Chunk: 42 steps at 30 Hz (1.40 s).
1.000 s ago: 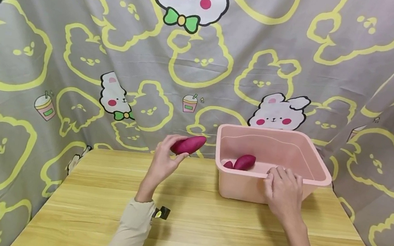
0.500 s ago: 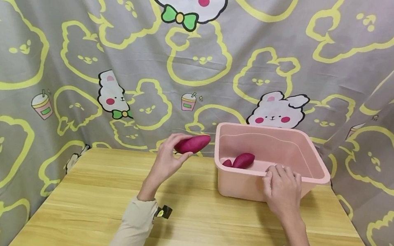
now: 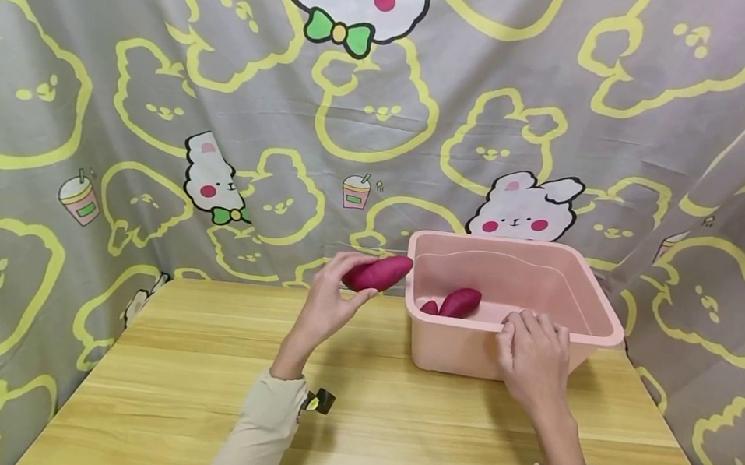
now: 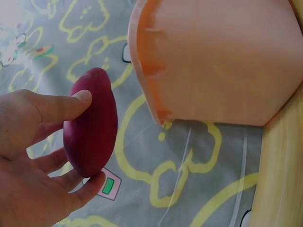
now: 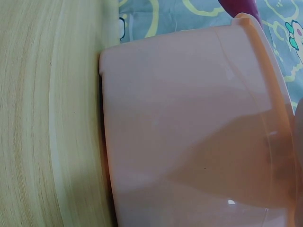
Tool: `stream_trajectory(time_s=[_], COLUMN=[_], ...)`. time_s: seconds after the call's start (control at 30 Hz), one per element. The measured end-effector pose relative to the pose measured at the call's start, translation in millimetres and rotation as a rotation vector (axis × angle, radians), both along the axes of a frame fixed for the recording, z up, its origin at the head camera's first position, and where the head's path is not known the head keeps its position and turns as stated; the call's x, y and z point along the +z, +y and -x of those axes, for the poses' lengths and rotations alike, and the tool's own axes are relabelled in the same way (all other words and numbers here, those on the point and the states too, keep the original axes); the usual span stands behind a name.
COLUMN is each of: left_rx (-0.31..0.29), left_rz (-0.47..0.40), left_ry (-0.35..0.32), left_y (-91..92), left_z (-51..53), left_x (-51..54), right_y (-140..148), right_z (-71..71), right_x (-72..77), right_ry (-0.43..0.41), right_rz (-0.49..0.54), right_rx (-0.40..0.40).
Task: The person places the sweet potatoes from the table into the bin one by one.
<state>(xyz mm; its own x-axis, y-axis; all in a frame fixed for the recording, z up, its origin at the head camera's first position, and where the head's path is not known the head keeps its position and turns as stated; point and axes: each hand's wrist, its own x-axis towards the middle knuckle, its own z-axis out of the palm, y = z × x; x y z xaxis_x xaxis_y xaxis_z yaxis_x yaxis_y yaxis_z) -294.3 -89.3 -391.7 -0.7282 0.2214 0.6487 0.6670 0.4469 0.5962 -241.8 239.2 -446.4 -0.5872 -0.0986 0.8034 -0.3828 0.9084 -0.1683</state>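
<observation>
My left hand [image 3: 329, 301] holds a purple sweet potato [image 3: 380, 273] in the air, just left of the pink plastic bin [image 3: 456, 349]. In the left wrist view the thumb lies across the sweet potato [image 4: 92, 127] and the fingers are behind and under it. My right hand [image 3: 535, 364] grips the bin's near rim, its fingers curled over the edge. Inside the bin, at the left, lie a sweet potato [image 3: 461, 302] and part of another sweet potato [image 3: 429, 307], mostly hidden by the near wall.
The bin stands on a wooden table [image 3: 199, 367], toward its back right. A grey patterned curtain [image 3: 386, 132] hangs behind and on both sides. Small black cameras sit at both wrists.
My left hand has carried the sweet potato rightward, closer to the bin's left rim. The right hand has kept its hold on the near rim.
</observation>
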Motion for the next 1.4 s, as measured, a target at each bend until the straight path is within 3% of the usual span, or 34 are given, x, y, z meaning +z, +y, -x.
stream_trajectory(time_s=[0.63,1.4], left_rx=[-0.047,-0.127], left_rz=[0.019,0.028], left_ry=[0.03,0.014], left_y=[21.5,49.7], left_z=[-1.7,0.5], left_x=[5.1,6.5], right_y=[0,-1], right_z=[0.4,0.4], right_x=[-1.3,-0.4], right_ry=[-0.026,-0.013], right_rz=[0.0,0.006], right_rx=[-0.006,0.001])
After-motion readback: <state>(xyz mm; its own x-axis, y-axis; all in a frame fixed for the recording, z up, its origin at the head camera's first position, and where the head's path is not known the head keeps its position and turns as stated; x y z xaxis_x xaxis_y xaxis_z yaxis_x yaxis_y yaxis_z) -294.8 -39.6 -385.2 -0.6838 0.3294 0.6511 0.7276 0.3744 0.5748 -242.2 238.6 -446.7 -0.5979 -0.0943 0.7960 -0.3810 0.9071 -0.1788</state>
